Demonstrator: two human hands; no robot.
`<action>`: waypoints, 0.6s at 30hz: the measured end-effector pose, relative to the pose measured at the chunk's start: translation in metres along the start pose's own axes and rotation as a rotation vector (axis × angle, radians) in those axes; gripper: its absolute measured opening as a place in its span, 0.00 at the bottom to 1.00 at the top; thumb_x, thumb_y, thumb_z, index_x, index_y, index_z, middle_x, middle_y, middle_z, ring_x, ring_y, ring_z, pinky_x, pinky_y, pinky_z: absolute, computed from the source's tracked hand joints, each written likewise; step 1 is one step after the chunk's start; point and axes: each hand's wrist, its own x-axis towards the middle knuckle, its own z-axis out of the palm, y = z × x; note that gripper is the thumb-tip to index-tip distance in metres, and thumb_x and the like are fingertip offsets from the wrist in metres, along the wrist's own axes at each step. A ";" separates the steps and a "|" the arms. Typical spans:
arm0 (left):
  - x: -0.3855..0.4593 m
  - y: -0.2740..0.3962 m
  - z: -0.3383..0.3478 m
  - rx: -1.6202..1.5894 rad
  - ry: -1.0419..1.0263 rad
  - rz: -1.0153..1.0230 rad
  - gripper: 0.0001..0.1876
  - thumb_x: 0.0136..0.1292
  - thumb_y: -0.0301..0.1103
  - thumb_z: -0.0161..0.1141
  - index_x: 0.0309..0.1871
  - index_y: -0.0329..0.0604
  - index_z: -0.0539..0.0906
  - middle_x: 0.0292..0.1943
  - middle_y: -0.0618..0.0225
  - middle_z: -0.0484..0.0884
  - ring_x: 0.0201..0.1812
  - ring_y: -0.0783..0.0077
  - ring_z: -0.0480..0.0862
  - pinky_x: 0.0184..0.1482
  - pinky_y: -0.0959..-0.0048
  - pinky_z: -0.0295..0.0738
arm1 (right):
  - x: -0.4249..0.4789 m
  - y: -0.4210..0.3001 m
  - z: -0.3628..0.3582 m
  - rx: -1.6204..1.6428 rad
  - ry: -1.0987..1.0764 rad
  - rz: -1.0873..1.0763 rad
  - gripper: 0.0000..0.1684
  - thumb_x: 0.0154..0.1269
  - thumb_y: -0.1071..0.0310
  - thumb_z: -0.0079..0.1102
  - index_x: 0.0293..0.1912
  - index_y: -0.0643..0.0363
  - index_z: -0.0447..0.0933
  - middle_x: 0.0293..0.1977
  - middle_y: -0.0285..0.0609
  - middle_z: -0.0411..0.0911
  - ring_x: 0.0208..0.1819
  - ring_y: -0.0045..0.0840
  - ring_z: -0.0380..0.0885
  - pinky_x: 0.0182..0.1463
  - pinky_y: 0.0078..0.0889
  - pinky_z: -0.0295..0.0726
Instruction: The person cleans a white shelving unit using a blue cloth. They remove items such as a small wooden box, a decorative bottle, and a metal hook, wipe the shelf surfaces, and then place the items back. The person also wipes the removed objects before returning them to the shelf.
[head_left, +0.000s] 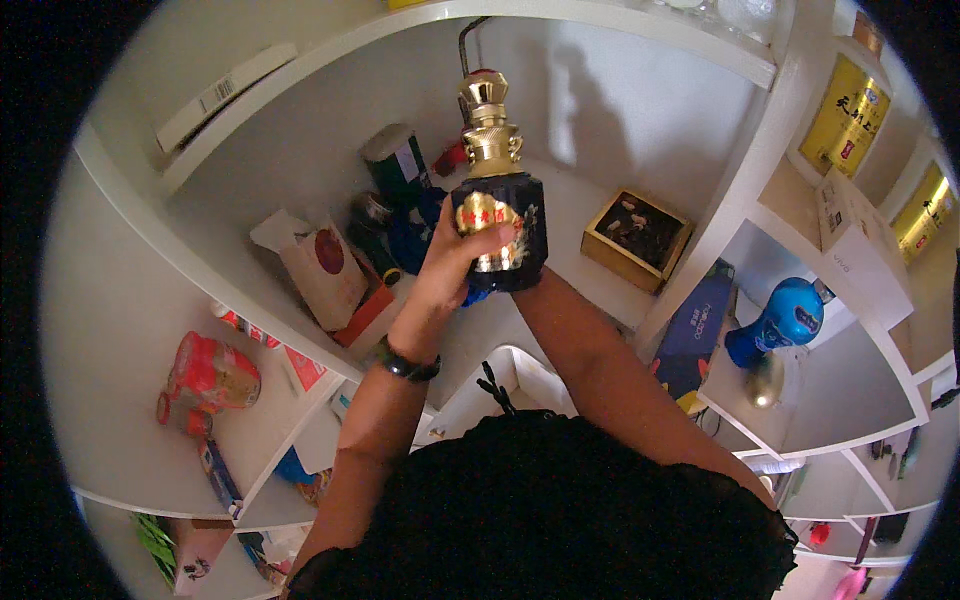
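Observation:
My left hand (472, 247) is wrapped around a dark, faceted liquor bottle (534, 225) with a gold neck and cap, its thumb across the gold label. The bottle is held nearly upright in front of the shelf, and its label bears red writing. Behind its base runs my right forearm (577, 345); the right hand itself is hidden by the bottle, so its grip cannot be seen. A bit of bright blue material (475, 296) shows just under the bottle. Behind my left hand stand a dark blue object (414, 232) and a green canister (395, 161).
A gold-rimmed open box (637, 236) sits on the shelf's right side. To the left are a paper bag (326, 270) and a red-lidded jar (217, 371). Rightward compartments hold a blue bottle (780, 319) and a white box (862, 247). A white bin (517, 367) lies below my arms.

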 end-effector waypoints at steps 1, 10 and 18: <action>0.009 -0.001 0.001 0.009 0.004 -0.002 0.40 0.47 0.30 0.74 0.63 0.39 0.64 0.50 0.60 0.79 0.51 0.66 0.80 0.55 0.66 0.76 | 0.003 0.002 0.001 -0.010 0.008 0.001 0.26 0.67 0.51 0.51 0.59 0.53 0.71 0.55 0.47 0.75 0.57 0.40 0.73 0.62 0.46 0.68; 0.110 -0.029 -0.001 0.335 -0.167 0.111 0.53 0.39 0.30 0.80 0.68 0.42 0.57 0.55 0.61 0.75 0.55 0.66 0.78 0.57 0.66 0.75 | 0.038 0.022 0.041 -0.209 0.163 0.026 0.26 0.69 0.54 0.50 0.61 0.54 0.68 0.59 0.47 0.70 0.61 0.38 0.68 0.66 0.43 0.64; 0.174 -0.063 -0.013 0.525 -0.361 0.161 0.57 0.36 0.32 0.82 0.70 0.47 0.55 0.59 0.62 0.72 0.60 0.65 0.73 0.64 0.65 0.67 | 0.023 0.011 0.019 -0.008 0.075 -0.063 0.24 0.66 0.52 0.51 0.57 0.53 0.70 0.58 0.50 0.71 0.62 0.41 0.68 0.67 0.43 0.64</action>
